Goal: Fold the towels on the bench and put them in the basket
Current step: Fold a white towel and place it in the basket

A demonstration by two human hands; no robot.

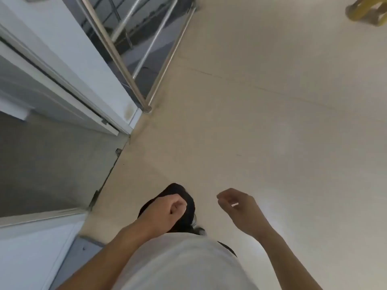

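No towel, bench or basket is in view. The camera looks straight down at a pale tiled floor (272, 122). My left hand (167, 210) is curled into a loose fist in front of my white shirt, above a dark trouser leg or shoe. My right hand (238, 206) hangs a little to the right over the floor, fingers curled loosely inward, with nothing visible in it. Both forearms reach up from the bottom edge.
A steel railing (117, 57) with a post foot stands at the upper left, beside a white door frame (69, 65) and a grey threshold. A yellow object (366, 13) sits at the top right corner. Pale floor spreads to the right.
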